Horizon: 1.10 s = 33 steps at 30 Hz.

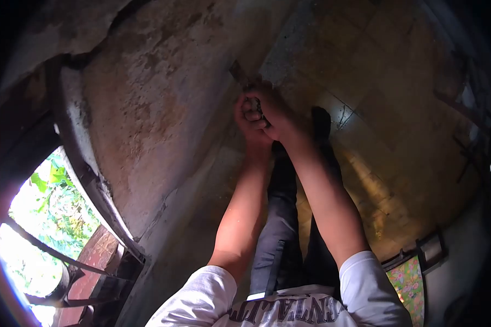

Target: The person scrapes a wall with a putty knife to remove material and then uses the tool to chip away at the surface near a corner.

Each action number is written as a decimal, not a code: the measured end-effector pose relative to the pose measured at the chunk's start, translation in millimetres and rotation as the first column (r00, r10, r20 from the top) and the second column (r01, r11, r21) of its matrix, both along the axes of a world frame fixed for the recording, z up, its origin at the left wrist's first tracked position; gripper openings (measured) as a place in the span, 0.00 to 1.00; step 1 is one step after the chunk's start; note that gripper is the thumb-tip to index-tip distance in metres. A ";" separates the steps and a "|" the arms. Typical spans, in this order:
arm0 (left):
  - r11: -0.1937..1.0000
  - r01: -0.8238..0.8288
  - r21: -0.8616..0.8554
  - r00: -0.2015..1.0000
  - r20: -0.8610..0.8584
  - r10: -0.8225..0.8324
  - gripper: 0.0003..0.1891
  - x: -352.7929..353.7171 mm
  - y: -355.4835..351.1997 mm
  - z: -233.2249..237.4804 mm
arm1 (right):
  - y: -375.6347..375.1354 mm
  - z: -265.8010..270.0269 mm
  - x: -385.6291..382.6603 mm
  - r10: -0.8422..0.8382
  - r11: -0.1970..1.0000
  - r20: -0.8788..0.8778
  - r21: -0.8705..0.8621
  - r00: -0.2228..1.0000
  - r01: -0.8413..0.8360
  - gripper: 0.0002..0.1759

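Both hands are together in front of the body, close to the stained wall [147,109]. My right hand [270,109] is closed around a dark, flat-ended tool [236,71] whose blade sticks out up and to the left. Against it, my left hand [249,117] has its fingers curled, touching the right hand from the left side. Shadow hides the tool's handle and whatever lies between the palms.
At the lower left is a barred window [65,201] with green leaves outside. A tiled floor [387,109] spreads to the right, with a floral cloth [408,289] at the lower right. Dark-trousered legs [281,240] stretch forward below the arms.
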<state>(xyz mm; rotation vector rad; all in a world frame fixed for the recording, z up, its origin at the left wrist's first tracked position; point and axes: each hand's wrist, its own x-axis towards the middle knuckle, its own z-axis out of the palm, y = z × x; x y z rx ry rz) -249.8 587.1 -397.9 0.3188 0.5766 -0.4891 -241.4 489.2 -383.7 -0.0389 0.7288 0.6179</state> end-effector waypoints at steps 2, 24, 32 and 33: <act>0.993 0.053 -0.104 0.996 0.075 -0.046 0.18 0.5 1.8 -6.4 | -7.7 9.8 0.2 0.023 0.997 0.043 -0.074 0.999 -0.020 0.08; 0.984 0.009 0.180 0.986 -0.164 0.021 0.27 3.4 10.4 15.9 | 13.6 17.1 46.0 0.255 0.831 0.058 -0.524 0.965 -0.188 0.32; 0.987 0.086 0.134 0.987 -0.150 -0.066 0.30 8.6 15.9 5.0 | 18.5 6.1 42.6 0.533 0.493 0.104 -0.845 0.839 -0.208 0.29; 0.994 0.098 0.047 0.985 -0.149 -0.090 0.29 4.7 25.9 -12.7 | 24.0 -12.2 40.5 0.578 0.398 0.107 -0.903 0.809 -0.164 0.27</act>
